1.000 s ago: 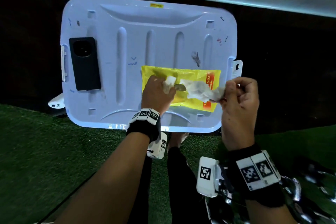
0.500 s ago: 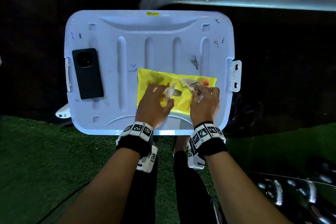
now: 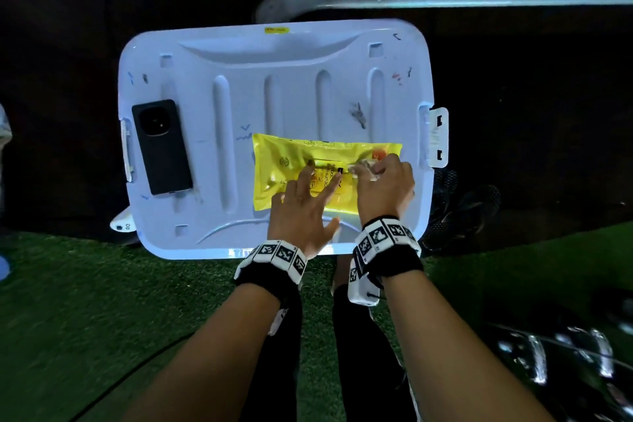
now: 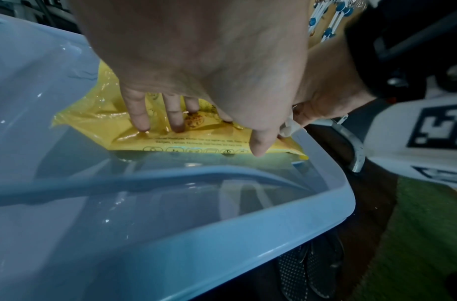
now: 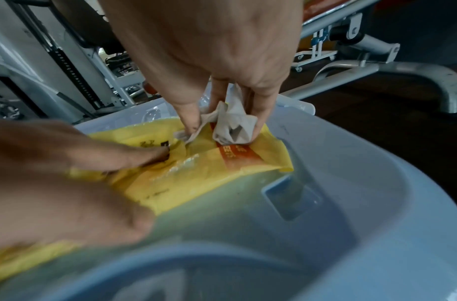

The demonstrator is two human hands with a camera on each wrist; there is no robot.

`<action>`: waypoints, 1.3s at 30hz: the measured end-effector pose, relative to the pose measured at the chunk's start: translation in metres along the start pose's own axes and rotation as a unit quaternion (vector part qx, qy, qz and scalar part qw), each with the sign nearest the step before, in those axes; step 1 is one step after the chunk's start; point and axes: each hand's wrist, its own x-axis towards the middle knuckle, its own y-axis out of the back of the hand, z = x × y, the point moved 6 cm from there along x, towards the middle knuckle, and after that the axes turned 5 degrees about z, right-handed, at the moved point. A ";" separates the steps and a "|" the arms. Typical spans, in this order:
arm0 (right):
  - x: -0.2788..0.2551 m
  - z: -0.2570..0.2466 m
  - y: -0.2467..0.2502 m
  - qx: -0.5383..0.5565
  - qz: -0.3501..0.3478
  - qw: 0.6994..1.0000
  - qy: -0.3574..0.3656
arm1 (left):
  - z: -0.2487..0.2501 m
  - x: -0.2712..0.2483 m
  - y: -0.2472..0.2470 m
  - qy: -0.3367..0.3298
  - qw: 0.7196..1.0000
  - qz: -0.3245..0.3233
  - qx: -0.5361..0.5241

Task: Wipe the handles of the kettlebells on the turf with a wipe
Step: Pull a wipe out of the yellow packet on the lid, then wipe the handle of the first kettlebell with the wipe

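From the head view, the yellow wipe pack (image 3: 325, 178) lies on the pale blue bin lid (image 3: 274, 86), toward its near right part. The left hand (image 3: 303, 207) presses flat on the pack with fingers spread, where half a second ago it was curled at the pack's opening. The right hand (image 3: 383, 188) pinches a crumpled white wipe (image 3: 364, 168) over the pack's right end; a second ago it had pulled that wipe out past the pack's right edge. A black phone (image 3: 161, 146) lies at the lid's left side, unmoved. Green turf (image 3: 85, 319) spreads below the lid, and dark glinting kettlebells (image 3: 565, 356) sit on it, right of the lid and nearer.

The left wrist view adds the straight fingertips (image 4: 140, 119) resting on the pack (image 4: 98, 114), print visible along its edge.

The right wrist view alone shows the wipe (image 5: 232, 124) bunched between thumb and fingers, touching the pack's orange band (image 5: 237, 156), with grey machine frames (image 5: 415, 81) behind the lid.
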 end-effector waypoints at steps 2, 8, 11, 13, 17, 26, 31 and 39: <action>0.007 0.005 0.007 0.054 0.025 0.998 -0.032 | -0.002 -0.001 0.003 -0.005 1.000 -0.009 -0.006; 0.020 0.048 0.037 0.212 0.057 0.963 -0.153 | 0.006 -0.001 0.010 -0.024 0.999 0.002 0.030; 0.010 0.067 0.045 0.255 0.061 0.951 -0.165 | 0.016 -0.001 0.005 -0.053 0.997 0.012 0.054; -0.002 0.082 0.049 0.270 0.075 0.944 -0.176 | 0.020 0.001 0.001 -0.040 0.998 -0.001 0.052; -0.038 0.110 0.065 0.336 0.118 0.914 -0.196 | 0.027 0.004 0.001 -0.034 0.997 -0.038 0.054; -0.148 0.202 0.135 0.407 0.210 0.847 -0.269 | 0.088 -0.072 0.019 -0.174 0.981 -0.023 0.083; -0.209 0.298 0.184 0.385 0.275 0.833 -0.287 | 0.171 -0.130 -0.055 -0.288 0.946 -0.127 -0.081; -0.263 0.508 0.157 0.327 0.333 0.833 -0.299 | 0.268 -0.156 -0.307 -0.368 0.884 -0.281 -0.062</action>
